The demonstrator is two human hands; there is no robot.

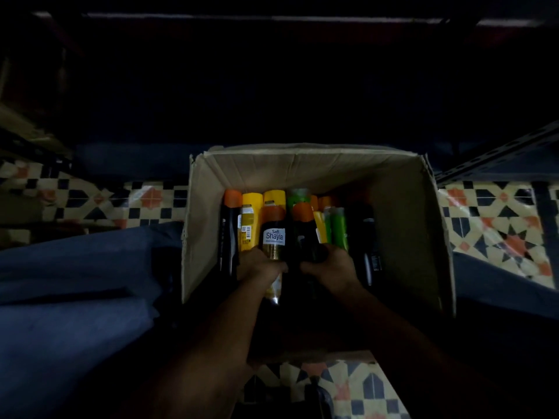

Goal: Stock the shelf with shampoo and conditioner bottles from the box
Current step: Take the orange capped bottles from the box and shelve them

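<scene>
Both hands are inside the cardboard box: left hand curls its fingers round the labelled dark bottle, right hand wraps a second dark, orange-capped bottle. The bottles sit tightly packed in poor light. Risk: lifting two together may drag neighbouring bottles or slip a grip.

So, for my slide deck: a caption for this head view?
Both hands, left and right, grip dark orange-capped shampoo bottles inside an open brown cardboard box.

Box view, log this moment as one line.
stage: picking | left hand: grips Shayla bottle | right hand: grips dark bottle | box: stocked
</scene>
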